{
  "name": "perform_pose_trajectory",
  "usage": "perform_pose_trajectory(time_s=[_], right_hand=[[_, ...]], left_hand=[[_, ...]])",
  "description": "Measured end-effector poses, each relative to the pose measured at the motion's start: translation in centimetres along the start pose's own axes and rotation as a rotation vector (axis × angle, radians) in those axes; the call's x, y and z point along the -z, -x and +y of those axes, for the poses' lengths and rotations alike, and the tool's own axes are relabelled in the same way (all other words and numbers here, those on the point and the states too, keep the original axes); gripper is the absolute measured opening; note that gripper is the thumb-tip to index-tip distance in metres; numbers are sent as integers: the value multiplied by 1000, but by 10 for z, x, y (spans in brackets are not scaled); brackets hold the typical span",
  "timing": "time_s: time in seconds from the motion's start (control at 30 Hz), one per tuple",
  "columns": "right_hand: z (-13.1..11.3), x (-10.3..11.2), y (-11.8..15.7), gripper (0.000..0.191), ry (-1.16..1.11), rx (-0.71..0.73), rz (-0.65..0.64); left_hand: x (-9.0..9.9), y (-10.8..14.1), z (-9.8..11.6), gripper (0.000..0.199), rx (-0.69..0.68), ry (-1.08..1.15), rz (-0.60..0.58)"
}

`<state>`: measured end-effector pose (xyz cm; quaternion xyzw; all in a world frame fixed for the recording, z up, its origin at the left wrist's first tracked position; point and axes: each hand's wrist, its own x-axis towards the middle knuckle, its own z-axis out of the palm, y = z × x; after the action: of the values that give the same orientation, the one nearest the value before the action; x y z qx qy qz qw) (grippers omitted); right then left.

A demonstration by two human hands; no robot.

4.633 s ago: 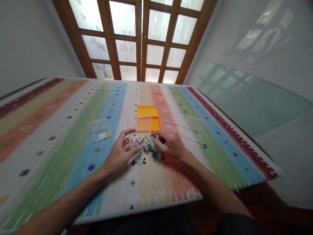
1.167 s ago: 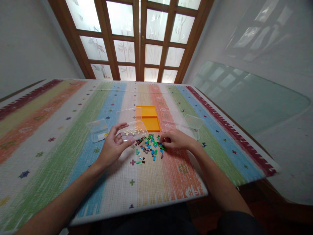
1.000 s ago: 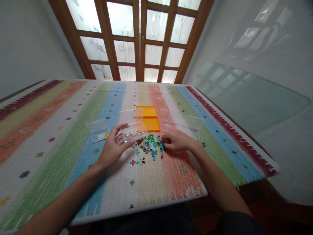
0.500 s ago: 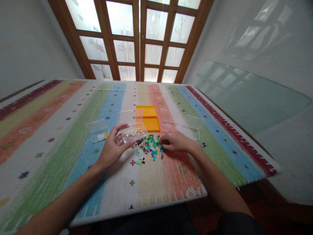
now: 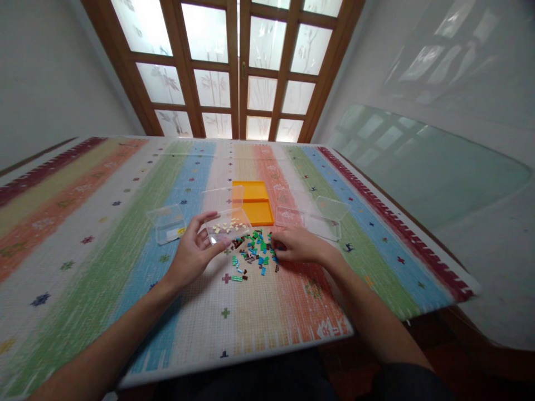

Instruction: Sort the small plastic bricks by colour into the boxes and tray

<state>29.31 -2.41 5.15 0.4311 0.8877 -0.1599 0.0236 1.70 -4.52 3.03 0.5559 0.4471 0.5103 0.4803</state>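
Note:
My left hand (image 5: 195,245) grips a clear plastic box (image 5: 212,238) by its left side, with the thumb along the near edge. Inside that box lie several cream-coloured pieces (image 5: 229,225), and its clear lid (image 5: 223,196) stands open at the back. To the right, my right hand (image 5: 292,243) is closed, its fingertips down at the right edge of a pile of small toy bricks (image 5: 261,245) in green, blue and dark brown. Whatever the fingertips may pinch is hidden behind the hand.
An orange open case (image 5: 259,213) lies behind the pile. On the left stands a clear box (image 5: 169,234) with something yellow in it, and another clear box (image 5: 332,228) is at the right, behind my right hand. A striped cloth (image 5: 225,328) covers the table.
My right hand has shifted very slightly left and down at the edge of the pile. My left hand and its box have stayed almost in place.

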Motion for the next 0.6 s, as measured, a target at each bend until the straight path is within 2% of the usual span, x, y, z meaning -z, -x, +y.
perform_pose_trajectory(time_s=[0.23, 0.43, 0.6], right_hand=[[6, -3, 1, 8, -164, 56, 107], [-4, -2, -1, 15, -335, 145, 280], [-12, -8, -5, 18, -337, 131, 372]], left_hand=[[-1, 1, -2, 63, 3, 2, -23], [-8, 6, -7, 62, 38, 20, -83], [-14, 13, -9, 64, 59, 64, -163]])
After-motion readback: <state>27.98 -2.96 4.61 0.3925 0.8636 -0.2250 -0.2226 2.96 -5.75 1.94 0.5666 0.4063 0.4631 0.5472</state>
